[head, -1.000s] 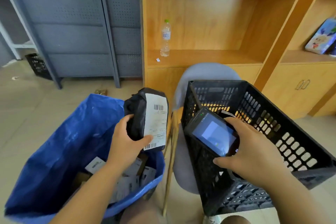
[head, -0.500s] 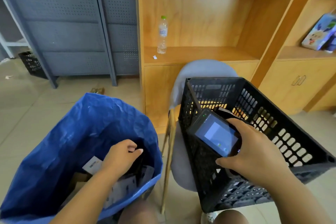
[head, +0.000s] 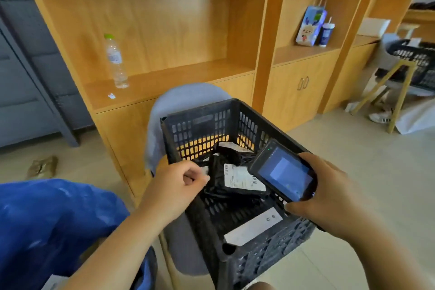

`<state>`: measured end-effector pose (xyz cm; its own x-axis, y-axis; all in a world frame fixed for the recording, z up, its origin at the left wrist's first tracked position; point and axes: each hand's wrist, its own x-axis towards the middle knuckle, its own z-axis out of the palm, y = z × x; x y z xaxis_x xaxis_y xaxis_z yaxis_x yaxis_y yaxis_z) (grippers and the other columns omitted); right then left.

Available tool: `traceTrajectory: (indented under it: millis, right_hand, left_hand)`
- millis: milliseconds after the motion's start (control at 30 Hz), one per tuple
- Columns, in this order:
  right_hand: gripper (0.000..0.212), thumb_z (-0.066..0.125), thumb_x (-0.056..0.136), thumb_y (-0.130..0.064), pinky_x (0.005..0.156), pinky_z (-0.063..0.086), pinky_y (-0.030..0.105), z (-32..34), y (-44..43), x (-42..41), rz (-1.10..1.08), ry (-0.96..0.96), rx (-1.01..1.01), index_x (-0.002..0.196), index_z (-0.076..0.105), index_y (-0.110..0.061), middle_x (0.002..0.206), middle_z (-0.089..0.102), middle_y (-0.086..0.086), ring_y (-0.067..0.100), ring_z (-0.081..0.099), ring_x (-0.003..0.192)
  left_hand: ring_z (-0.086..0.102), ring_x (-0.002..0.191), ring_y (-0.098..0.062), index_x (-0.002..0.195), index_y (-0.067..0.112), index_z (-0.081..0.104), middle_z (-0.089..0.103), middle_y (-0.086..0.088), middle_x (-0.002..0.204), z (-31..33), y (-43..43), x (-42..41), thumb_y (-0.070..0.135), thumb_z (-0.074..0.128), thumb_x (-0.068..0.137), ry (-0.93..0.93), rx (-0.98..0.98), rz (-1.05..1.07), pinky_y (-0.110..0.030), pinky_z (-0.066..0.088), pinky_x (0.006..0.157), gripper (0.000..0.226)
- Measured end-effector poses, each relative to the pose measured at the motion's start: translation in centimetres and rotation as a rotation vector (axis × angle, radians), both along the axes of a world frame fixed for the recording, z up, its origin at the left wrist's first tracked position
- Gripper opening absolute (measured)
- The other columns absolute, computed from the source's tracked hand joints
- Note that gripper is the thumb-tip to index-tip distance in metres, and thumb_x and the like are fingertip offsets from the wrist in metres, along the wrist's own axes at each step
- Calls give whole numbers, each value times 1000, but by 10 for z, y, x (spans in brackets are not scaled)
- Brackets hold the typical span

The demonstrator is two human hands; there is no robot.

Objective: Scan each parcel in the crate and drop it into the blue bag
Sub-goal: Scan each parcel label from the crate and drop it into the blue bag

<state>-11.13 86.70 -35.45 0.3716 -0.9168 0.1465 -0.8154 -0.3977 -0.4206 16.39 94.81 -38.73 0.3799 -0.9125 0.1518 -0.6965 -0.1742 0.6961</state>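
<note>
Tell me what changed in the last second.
The left hand dropped its parcel into the blue bag, then swung right to the crate, curled fingers now at another black parcel; grip unclear. The right hand kept holding the scanner over the crate.

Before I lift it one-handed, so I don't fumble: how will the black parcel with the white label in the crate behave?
The black parcel looks wrinkled and soft, so it will probably sag. It lies fairly flat, so likely light. Its glossy wrap may be slippery; pinch firmly.
</note>
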Motion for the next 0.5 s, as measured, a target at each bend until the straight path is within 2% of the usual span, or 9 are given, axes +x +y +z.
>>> traceTrajectory:
  millis: [100,233,333,400,500]
  right_hand:
    - [94,77,45,-50,61,54,35,-7,-20,-15,-53,2,47,128,34,-39,97,45,-16,12,51,78]
    - [93,74,52,-53,58,41,25,-17,-49,-27,-113,105,67,132,28,-39,100,46,-16,10,49,79]
    - [93,70,55,-54,61,38,27,-25,-70,-30,-150,165,77,134,24,-39,107,49,-15,10,45,81]
    - [93,68,56,-54,65,41,29,-30,-85,-29,-155,184,79,134,21,-38,108,49,-14,10,44,81]
    - [91,65,57,-54,68,42,29,-34,-107,-25,-149,208,64,134,19,-38,110,50,-14,11,45,84]
  left_hand:
    - [59,74,7,83,41,62,64,23,79,-9,-49,-18,48,67,81,-44,63,-72,-14,41,61,9]
    - [59,92,-3,107,34,59,61,19,100,-41,-118,-32,44,64,85,-93,319,-103,-28,50,79,25]
    - [57,103,-13,122,27,54,59,6,116,-72,-164,-36,45,62,84,-194,465,-125,-35,49,88,43]
    - [56,108,-18,127,22,51,58,0,123,-92,-193,-36,47,60,85,-196,510,-123,-35,47,89,50]
    - [57,109,-22,135,14,45,58,-6,126,-117,-234,-37,53,54,89,-79,527,-35,-31,43,79,61]
